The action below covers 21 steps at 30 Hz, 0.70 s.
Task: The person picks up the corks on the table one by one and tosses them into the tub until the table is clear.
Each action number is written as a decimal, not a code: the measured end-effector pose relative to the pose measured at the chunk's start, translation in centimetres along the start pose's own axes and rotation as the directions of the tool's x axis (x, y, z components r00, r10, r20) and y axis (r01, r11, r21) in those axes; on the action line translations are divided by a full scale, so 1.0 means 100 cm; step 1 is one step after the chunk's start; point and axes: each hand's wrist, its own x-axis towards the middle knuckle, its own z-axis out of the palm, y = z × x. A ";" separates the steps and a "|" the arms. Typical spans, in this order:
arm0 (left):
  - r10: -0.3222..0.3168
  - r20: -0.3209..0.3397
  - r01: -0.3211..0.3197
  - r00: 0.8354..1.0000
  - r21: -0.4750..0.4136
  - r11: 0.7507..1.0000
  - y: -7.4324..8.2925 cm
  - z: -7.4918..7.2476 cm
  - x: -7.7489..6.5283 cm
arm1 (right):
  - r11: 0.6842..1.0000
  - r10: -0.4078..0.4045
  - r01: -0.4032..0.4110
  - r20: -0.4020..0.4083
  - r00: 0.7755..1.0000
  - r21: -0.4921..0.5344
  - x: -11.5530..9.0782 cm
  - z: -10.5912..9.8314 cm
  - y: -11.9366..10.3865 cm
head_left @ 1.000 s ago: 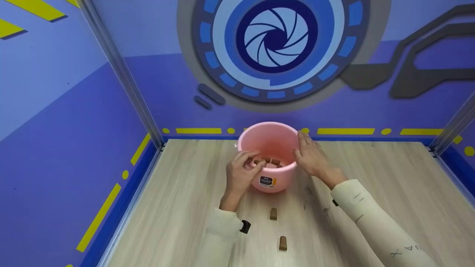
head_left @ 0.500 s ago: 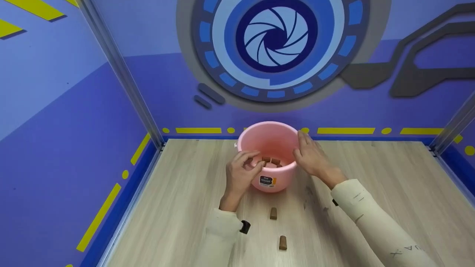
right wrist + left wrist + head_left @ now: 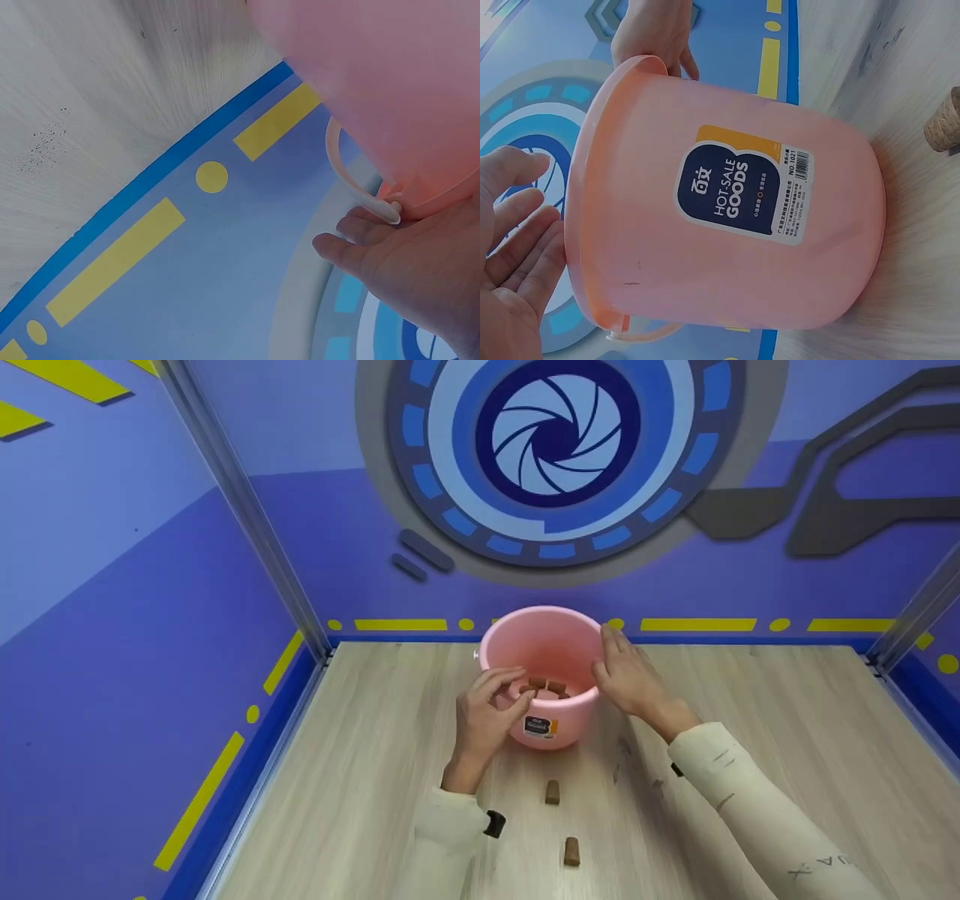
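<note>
A pink bucket (image 3: 547,727) with a label on its front stands upright near the back of the table. Several brown corks (image 3: 556,688) lie on its floor. Over the near left rim hovers my left hand (image 3: 486,709), thumb and fingers apart with nothing between them; the left wrist view shows these fingers (image 3: 526,255) beside the rim. At the right rim my right hand (image 3: 634,675) holds the bucket, its thumb at the edge and its fingers outside. The right wrist view shows these fingers (image 3: 352,251) below the handle joint, with the thumb hidden.
On the table (image 3: 390,780), one cork (image 3: 553,792) stands in front of the bucket and another cork (image 3: 572,851) is closer to me. A blue patterned wall (image 3: 450,592) rises right behind the bucket. The bucket's pale handle (image 3: 341,169) hangs at its outer side.
A cork near my left fingertips has shifted among those on the bucket floor. Both hands, the bucket and the two corks on the table have stayed almost still.
</note>
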 end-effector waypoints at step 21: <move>0.014 -0.070 -0.023 0.997 -0.128 0.992 0.042 -0.017 -0.013 | 1.000 0.013 -0.013 0.007 1.000 0.005 -0.001 -0.001 -0.002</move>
